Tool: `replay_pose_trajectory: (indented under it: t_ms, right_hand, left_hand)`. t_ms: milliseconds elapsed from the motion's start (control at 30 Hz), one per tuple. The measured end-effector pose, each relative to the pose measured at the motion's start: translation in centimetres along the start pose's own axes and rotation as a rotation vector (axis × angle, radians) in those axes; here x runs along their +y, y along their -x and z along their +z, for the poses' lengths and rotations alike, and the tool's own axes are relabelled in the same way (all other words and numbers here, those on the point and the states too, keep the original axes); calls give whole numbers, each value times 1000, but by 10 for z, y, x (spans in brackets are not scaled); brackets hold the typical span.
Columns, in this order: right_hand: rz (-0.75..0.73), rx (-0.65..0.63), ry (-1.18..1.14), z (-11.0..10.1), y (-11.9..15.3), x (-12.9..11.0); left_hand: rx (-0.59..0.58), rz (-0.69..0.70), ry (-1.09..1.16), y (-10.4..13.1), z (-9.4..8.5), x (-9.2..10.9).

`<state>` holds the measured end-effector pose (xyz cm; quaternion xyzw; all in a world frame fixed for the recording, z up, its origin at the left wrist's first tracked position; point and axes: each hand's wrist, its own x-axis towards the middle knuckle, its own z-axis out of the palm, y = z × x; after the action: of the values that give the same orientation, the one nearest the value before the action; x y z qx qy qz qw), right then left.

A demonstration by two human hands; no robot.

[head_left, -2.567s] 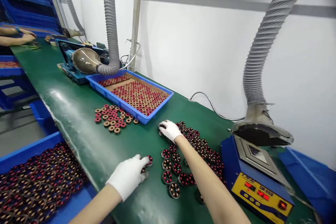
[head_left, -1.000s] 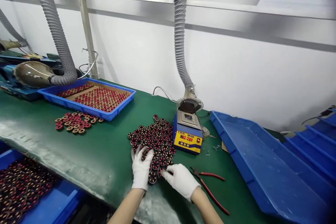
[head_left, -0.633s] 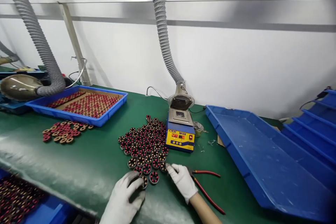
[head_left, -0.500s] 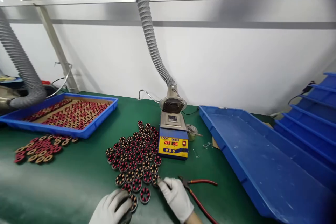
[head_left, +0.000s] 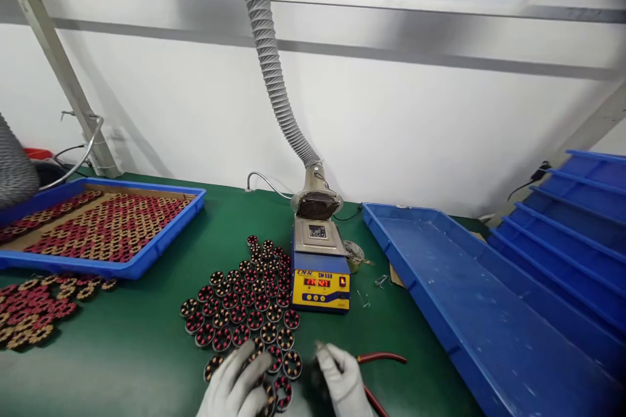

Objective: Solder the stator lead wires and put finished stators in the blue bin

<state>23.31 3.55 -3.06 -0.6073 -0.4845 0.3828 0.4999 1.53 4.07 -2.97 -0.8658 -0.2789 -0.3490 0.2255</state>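
Observation:
Many small dark-rimmed rings (head_left: 239,300) with red or tan segments lie grouped on the green table. My left hand (head_left: 235,384), in a white glove, rests over the near rings with its fingers spread. To the right of the group, my gloved right hand (head_left: 340,378) has its thumb and fingers pressed together around something small and blurred. Beside and partly behind it are pliers with red handles (head_left: 381,357). Beyond the rings stands a blue and yellow heated unit (head_left: 320,287) with a lit red display, under a fume hood (head_left: 317,202).
A blue tray (head_left: 132,267) of red and tan rings stands at left, with loose ones (head_left: 34,313) in front. At right lie a long blue tray (head_left: 454,300) and stacked blue trays (head_left: 567,234). A small cup (head_left: 355,253) sits beside the unit.
The view has shifted. My left hand has moved right over the near rings, its fingers more spread. My right hand has moved away from the rings toward the pliers.

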Motion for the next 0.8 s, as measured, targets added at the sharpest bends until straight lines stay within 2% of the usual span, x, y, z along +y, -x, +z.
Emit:
replay_pose_trajectory:
  t_ms: [67,100,167,233,333,400,467,533,600,633,700,800]
  right_hand:
    - [70,-7,-280,8,3,-30]
    - [90,-41,-461,14,5,-47]
    - [99,-175,-773,29,12,-80]
    - [91,-269,-875,42,17,-108]
    - [65,-320,-916,52,19,-136]
    - [15,-309,-917,52,14,-147]
    - [-48,-287,-883,50,6,-155]
    - [-102,-298,-840,49,-3,-162]
    - [-147,-319,-834,50,-14,-167]
    - [-171,-317,-831,50,-21,-168]
    - [-215,-283,-817,51,-36,-167]
    - [-278,-261,-777,45,-59,-162]
  left_hand:
    - [3,-127,111,-32,-22,-4]
    - [52,-191,150,-47,-33,-7]
    - [117,-239,141,-68,-51,-11]
    - [176,-263,102,-80,-61,-13]
    - [264,-277,64,-86,-69,-18]
    - [345,-303,87,-89,-72,-24]
    - [344,-400,171,-96,-77,-34]
    - [213,-488,307,-108,-82,-45]
    - [84,-475,447,-123,-85,-55]
    - [62,-441,504,-132,-85,-59]
    - [100,-389,570,-147,-80,-66]
    - [183,-397,622,-160,-61,-73]
